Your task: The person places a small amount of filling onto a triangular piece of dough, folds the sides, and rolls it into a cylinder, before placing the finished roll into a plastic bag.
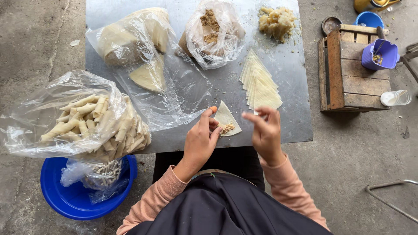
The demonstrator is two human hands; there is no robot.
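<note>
A triangular pastry wrapper [225, 116] lies on the grey metal table [291, 82] with a small heap of brown filling [227, 128] near its lower edge. My left hand [199, 140] rests beside it, fingertips touching the wrapper's left corner. My right hand [265, 130] hovers just right of the wrapper, fingers loosely curled and pinched, with nothing clearly held. A fanned stack of triangular wrappers [259, 82] sits just beyond my right hand.
A plastic bag of brown filling [213, 32], a pale dough lump [276, 21] and bagged wrappers [130, 39] lie farther back. A bag of rolled pastries [91, 119] sits at left above a blue basin [69, 198]. A wooden crate [348, 74] with a purple jug [379, 54] stands right.
</note>
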